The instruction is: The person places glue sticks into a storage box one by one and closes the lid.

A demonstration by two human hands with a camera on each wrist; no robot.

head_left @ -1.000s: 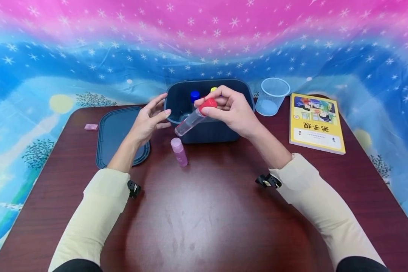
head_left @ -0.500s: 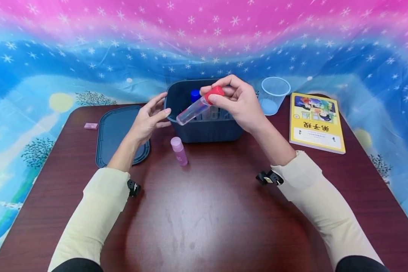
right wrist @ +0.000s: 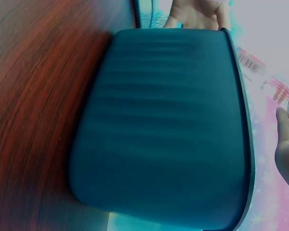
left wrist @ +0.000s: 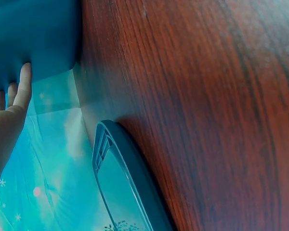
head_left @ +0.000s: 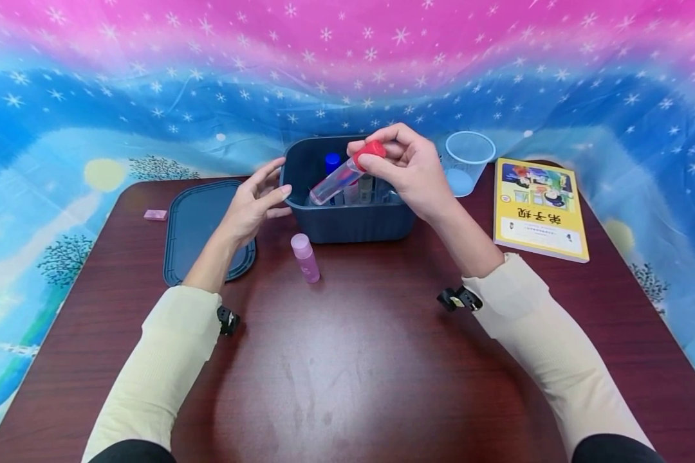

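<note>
In the head view my right hand (head_left: 411, 164) pinches the red cap (head_left: 373, 151) of a clear plastic tube (head_left: 334, 182). The tube tilts, its lower end down to the left, over the opening of a dark bin (head_left: 353, 224). Its label strip (right wrist: 250, 62) shows in the right wrist view. My left hand (head_left: 249, 206) lies at the bin's left end, thumb at the rim; its fairly straight fingers (left wrist: 24, 86) touch the outer wall. Inside the bin stand a blue-capped tube (head_left: 333, 162) and several other small containers, partly hidden by the held tube and right hand.
A pink bottle (head_left: 305, 258) stands in front of the bin. Left of it lie a dark lid (head_left: 194, 225) and a small pink block (head_left: 155, 215). A light blue mesh cup (head_left: 472, 164) and a yellow book (head_left: 540, 209) are on the right.
My right hand has moved up and to the right with the red-capped tube, whose lower end now overlaps the bin's opening. The left hand has stayed at the bin's left end.
</note>
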